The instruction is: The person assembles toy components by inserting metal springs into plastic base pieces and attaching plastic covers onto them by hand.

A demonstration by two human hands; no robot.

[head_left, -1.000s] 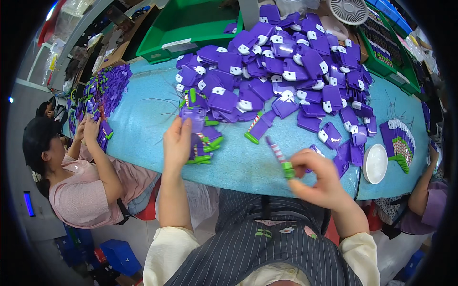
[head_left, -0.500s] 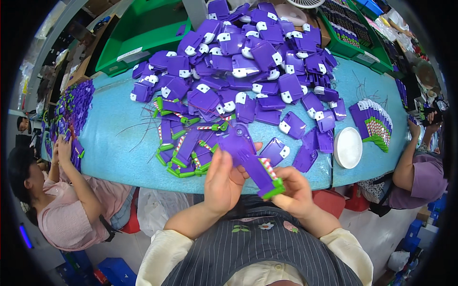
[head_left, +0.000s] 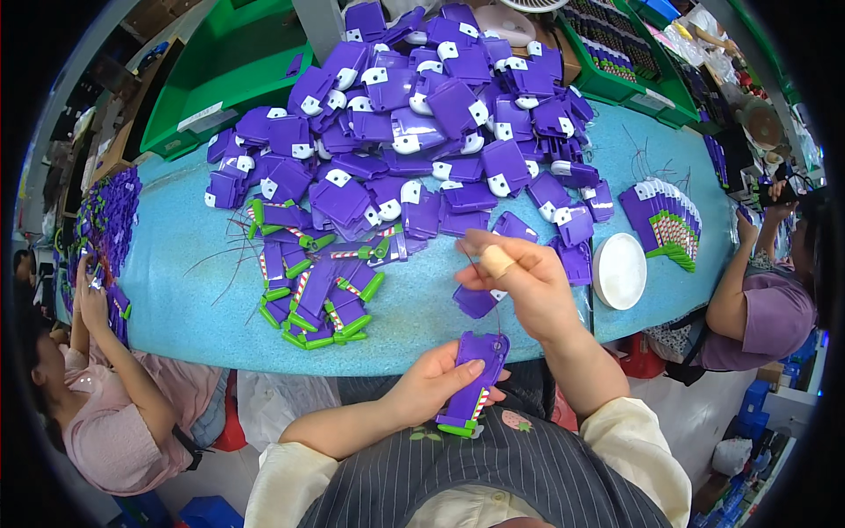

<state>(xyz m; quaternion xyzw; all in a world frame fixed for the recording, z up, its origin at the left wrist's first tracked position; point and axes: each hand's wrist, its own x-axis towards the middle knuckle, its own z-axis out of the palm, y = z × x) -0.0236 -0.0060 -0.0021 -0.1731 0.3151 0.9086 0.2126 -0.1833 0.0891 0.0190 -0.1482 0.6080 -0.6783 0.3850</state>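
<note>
Close to my apron, my left hand (head_left: pixel 431 380) grips a flat purple plastic piece (head_left: pixel 484 352) with a rounded, holed top, a red-and-white striped edge and a green end. A thin dark wire (head_left: pixel 500 321) rises from the hole area at its top. Above it, my right hand (head_left: pixel 539 286) has its fingers pinched together on the wire; a tan wrap covers one finger. Left of my hands lies a loose heap of similar purple-and-green pieces (head_left: pixel 317 295), with thin wires sticking out. Behind the right hand lie loose purple panels with white corners (head_left: pixel 475 301).
A large pile of purple panels (head_left: pixel 453 106) fills the table's far middle. On the right stand a white bowl (head_left: pixel 620 271) and a fanned row of finished-looking pieces (head_left: pixel 660 220). Green bins (head_left: pixel 198 119) sit at the back. People work at both sides.
My left hand has brought the purple piece down toward my apron. The right hand has let go of its green end and risen, now with the wire. The view has shifted slightly.
</note>
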